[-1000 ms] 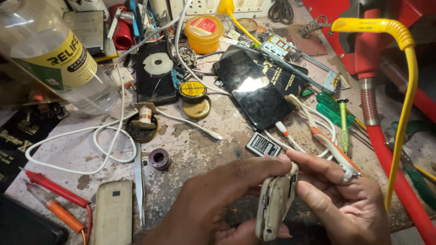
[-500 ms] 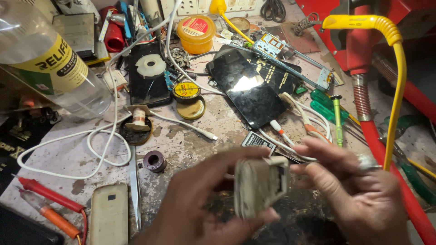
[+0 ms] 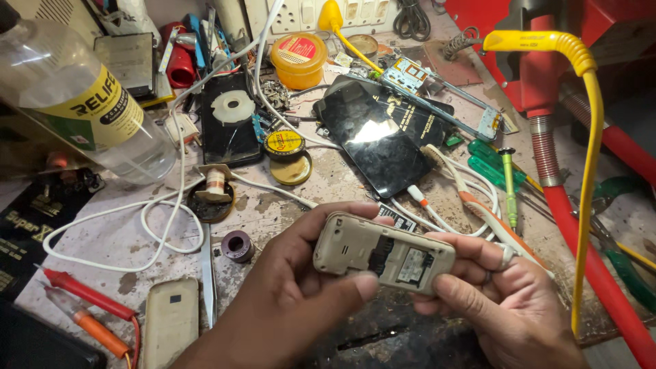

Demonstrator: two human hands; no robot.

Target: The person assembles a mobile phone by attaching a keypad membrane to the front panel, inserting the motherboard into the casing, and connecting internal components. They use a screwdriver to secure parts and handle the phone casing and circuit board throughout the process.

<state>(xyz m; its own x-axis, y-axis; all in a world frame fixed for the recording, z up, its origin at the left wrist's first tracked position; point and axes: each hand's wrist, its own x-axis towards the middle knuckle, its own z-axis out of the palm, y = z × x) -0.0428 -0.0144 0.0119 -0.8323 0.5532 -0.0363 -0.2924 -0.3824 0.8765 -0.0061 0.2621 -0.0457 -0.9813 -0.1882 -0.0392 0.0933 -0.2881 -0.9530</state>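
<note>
A stained, pale workbench [image 3: 287, 205] is crowded with repair clutter — white cables, screwdrivers, dark phone screens. At the far left lies a clear plastic bottle [image 3: 75, 102] with a yellow-and-green label; an orange round tub [image 3: 298, 60] with a red-labelled lid stands near the back, and a small yellow-lidded tin [image 3: 284, 144] sits mid-bench. Above the near edge, the left hand [image 3: 287, 301] and right hand [image 3: 506, 307] both grip a beige phone body [image 3: 383, 251] — back cover off, held flat between them. A beige back cover [image 3: 171, 321] lies at lower left.
</note>
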